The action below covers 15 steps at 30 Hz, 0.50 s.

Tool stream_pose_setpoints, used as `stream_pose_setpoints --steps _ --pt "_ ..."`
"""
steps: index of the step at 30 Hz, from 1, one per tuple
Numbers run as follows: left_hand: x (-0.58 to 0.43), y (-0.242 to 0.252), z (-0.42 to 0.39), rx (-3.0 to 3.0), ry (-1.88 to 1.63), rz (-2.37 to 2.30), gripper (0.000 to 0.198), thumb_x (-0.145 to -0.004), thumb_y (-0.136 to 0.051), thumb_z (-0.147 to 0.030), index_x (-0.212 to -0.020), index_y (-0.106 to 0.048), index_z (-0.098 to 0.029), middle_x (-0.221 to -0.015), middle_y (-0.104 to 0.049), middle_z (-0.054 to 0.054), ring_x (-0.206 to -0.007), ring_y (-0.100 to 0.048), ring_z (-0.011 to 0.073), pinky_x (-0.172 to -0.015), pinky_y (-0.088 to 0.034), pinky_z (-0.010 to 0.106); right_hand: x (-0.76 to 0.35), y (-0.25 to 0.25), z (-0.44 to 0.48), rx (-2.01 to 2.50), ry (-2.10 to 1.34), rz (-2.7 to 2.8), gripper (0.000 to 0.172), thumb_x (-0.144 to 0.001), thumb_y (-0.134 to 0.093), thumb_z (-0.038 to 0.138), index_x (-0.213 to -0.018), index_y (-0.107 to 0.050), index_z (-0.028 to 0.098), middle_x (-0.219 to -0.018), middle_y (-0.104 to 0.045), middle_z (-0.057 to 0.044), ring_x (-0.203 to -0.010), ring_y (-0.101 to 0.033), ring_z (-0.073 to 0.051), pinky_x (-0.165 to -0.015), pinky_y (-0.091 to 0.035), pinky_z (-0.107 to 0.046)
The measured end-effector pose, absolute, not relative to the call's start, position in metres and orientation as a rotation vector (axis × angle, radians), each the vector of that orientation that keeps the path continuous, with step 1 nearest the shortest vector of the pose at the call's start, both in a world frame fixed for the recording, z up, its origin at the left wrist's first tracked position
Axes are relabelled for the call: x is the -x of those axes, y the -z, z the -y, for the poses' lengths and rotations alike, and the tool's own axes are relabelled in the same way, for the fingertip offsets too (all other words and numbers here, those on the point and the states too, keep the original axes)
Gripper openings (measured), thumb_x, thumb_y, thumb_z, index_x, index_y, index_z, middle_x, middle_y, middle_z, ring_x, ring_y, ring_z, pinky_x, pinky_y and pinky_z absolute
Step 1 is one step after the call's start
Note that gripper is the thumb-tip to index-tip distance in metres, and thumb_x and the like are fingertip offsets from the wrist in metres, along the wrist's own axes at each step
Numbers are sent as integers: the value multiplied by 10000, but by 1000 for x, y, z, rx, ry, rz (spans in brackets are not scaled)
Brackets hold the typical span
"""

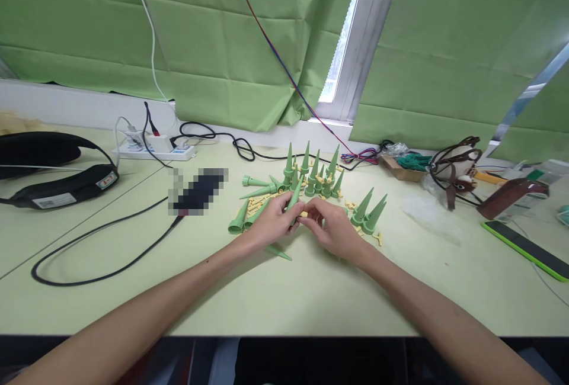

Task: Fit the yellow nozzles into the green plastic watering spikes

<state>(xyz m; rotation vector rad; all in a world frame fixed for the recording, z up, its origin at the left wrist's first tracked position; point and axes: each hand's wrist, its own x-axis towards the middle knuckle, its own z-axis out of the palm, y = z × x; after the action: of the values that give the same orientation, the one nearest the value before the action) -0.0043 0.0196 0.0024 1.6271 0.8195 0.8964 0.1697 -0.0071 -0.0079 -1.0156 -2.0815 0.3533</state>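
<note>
In the head view, your left hand [276,216] is closed around a green spike [294,194], its tip angled up and away from you. Just beside it, your right hand [334,228] has thumb and fingers pinched on a small yellow piece [304,214], near the spike's lower end.

Both hands are above a pale, smooth table [293,302]. Beyond them stands a cluster of upright green spikes [315,169]. Left of your left hand, loose spikes [260,191] lie among scattered yellow pieces [255,202]; right of your right hand, two more spikes [376,216] stand tilted.

Farther left of your hands are a blurred-out dark device [202,189] and a white power strip [153,147]. Well to their right lies a green-edged phone [528,249]. Behind everything, green blinds [213,35] cover the windows, with a bright gap beside a pale window frame [358,47].
</note>
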Motion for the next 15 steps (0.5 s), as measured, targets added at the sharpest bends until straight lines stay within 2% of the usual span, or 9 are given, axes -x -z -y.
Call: stream_pose_setpoints --steps 15 --pt "4 -1 -20 -1637 -899 -835 381 -890 -544 -501 -741 -350 -208 -582 -381 -68 -467 -403 79 -429 -279 200 -170 7 8 1027 -328 2126 161 -981 -458 255 -856 -545 202 -761 -614 -20 -651 -522 -148 -613 -391 -272"
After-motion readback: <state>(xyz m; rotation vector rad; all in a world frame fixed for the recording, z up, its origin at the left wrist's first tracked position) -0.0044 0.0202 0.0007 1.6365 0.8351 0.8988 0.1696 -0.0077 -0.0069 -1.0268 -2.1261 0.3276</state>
